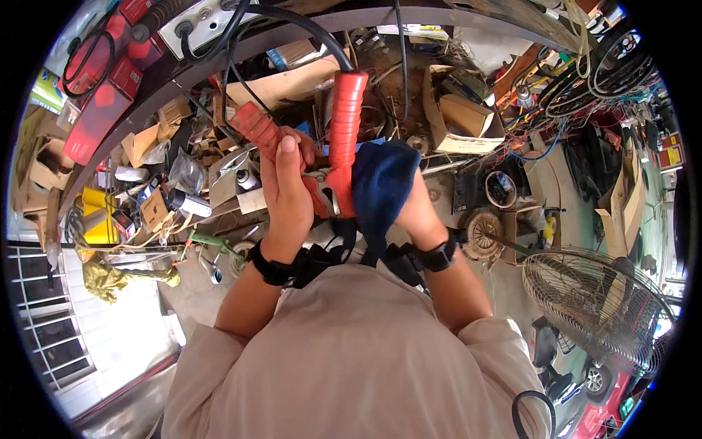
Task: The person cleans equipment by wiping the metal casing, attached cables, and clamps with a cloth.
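A red cable clamp with two ribbed handles is held up in front of my chest. From the top of its upright handle runs a thick black cable. My left hand is wrapped around the other, slanted handle, thumb uppermost. On the clamp's right side, a dark blue cloth covers most of my right hand and lies against the red body. The cloth hides my right fingers, so their exact grip is out of sight. Black straps circle both wrists.
A white metal panel with cables plugged in stands on the dark bench edge, beside red boxes. Cluttered shelving below holds an open cardboard box. To the right are a cable bundle and a large caged fan.
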